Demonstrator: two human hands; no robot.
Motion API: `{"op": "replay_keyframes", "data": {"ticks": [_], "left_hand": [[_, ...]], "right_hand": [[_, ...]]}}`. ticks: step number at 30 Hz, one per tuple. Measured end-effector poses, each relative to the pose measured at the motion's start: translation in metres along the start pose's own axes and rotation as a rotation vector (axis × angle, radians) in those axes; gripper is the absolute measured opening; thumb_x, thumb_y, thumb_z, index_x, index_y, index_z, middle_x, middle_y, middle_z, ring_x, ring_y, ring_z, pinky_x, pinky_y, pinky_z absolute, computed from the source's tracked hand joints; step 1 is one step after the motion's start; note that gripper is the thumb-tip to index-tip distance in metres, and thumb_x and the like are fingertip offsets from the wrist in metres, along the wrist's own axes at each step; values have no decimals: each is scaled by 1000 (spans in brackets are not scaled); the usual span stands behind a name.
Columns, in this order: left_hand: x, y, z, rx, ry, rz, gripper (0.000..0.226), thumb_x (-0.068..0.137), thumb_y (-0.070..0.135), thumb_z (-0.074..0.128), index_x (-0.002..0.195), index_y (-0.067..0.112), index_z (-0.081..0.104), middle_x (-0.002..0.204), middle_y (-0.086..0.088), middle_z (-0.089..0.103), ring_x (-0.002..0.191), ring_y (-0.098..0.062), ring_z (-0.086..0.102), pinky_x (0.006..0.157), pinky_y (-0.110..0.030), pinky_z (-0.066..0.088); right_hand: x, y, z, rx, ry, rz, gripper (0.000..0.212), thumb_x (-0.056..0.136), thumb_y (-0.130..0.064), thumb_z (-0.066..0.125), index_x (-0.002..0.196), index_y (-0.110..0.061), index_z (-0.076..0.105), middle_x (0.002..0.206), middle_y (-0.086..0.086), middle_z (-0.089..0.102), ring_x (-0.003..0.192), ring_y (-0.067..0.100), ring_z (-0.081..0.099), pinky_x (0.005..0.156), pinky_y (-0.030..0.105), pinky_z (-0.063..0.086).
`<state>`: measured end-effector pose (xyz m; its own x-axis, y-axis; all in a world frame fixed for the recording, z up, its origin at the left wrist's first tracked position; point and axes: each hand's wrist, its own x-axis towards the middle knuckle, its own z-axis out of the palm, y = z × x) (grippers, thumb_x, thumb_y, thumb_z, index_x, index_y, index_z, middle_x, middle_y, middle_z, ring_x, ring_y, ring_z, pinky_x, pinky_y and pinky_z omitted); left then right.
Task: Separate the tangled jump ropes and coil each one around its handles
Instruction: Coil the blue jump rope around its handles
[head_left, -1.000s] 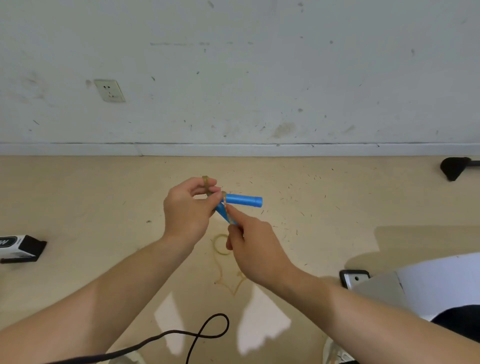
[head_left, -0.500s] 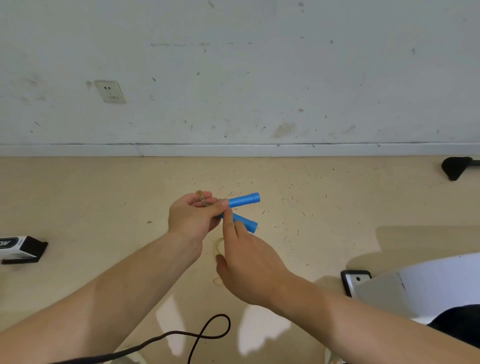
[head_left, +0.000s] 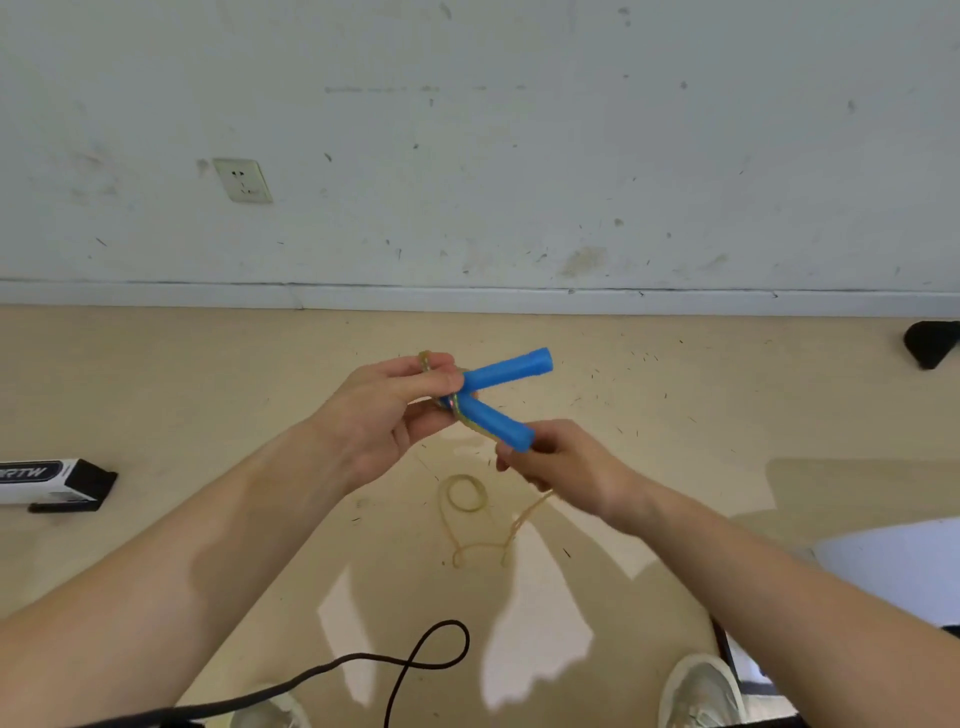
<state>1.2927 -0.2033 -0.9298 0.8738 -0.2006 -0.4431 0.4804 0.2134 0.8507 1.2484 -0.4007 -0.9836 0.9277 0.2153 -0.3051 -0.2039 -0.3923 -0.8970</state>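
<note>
Blue handles (head_left: 498, 395) of one jump rope are crossed in a V in front of you, above the floor (head_left: 208, 389). Your left hand (head_left: 387, 415) grips them where their rope ends meet, with the thumb clamped over the crossing. A few turns of the tan translucent rope (head_left: 522, 522) already lie around that crossing.

Your right hand (head_left: 566, 465) has curled fingers at the free end of the lower handle. It appears to pinch the rope, which leaves beneath the hand and falls to a small loop on the floor.

Change: a second ago your right hand worked at the crossing, touching the left hand. It has since drawn out along the lower handle. The handles, then close together, are now splayed wider.

Assessment: winding of this rope is under way, with slack left to take up. Splayed handles are likely to let turns slip, so bring them parallel before the next turn.

A black cord (head_left: 415, 662) loops on the floor near your shoes; whether it is the second jump rope cannot be told. A black-and-white box (head_left: 52, 480) lies at far left.
</note>
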Motion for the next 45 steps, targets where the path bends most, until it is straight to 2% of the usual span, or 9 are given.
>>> {"op": "replay_keyframes", "data": {"ticks": [7,11,19,27,30,34,38,41,45], "left_hand": [[-10,4,3,487,-189,58,28,80,-8,74,106,5,70,94,-7,73,84,-22,73,70,-30,61],[-13,-1,5,803,-252,148,27,81,-4,76,103,11,70,99,-6,71,78,-19,73,74,-34,62],[-8,-17,4,873,-186,285,27,90,2,68,108,20,59,101,2,59,80,-21,64,74,-36,62],[-3,-21,5,1013,-45,517,32,88,3,71,107,24,57,97,8,60,85,-10,63,78,-15,53],[0,-27,6,1016,52,646,30,88,2,70,107,22,58,95,11,58,85,0,58,74,-8,46],[6,-36,5,1010,198,780,30,86,3,71,109,19,59,95,13,57,92,-2,58,79,-9,45],[11,-34,7,882,327,789,28,86,3,70,107,17,59,93,9,59,90,-2,58,77,-7,44],[11,-35,11,730,352,736,29,86,4,71,105,21,58,93,7,61,86,-8,61,77,-16,51],[7,-37,17,407,362,513,26,87,3,71,105,18,60,96,3,61,85,-23,69,65,-34,62]], "right_hand": [[3,-12,-29,-33,-93,-32,13,93,-6,63,86,-4,73,61,-9,46,56,3,38,56,18,33],[0,-20,-28,8,-121,-17,15,93,-16,65,84,-16,77,59,-15,53,57,3,44,58,17,35],[-1,-23,-22,175,-7,53,14,92,-13,66,84,-12,78,58,-8,54,56,12,43,56,22,39],[-5,-33,-21,182,40,29,13,93,-12,65,95,-11,78,69,-1,64,55,12,49,54,23,44],[-6,-37,-16,146,81,50,16,94,-21,66,92,-8,74,62,3,61,47,13,50,46,21,43],[-11,-40,-3,78,37,53,29,101,-30,53,88,-11,69,55,2,51,45,17,48,54,28,45],[-16,-38,12,78,22,-35,30,102,-19,40,116,-24,66,65,3,65,48,18,54,49,23,46],[-19,-33,21,-97,78,-139,33,101,-18,42,119,-35,63,70,-1,70,46,13,58,54,31,55],[-18,-26,34,-463,230,-284,26,101,-23,43,119,-28,61,76,-3,70,59,16,61,65,40,54]]}}
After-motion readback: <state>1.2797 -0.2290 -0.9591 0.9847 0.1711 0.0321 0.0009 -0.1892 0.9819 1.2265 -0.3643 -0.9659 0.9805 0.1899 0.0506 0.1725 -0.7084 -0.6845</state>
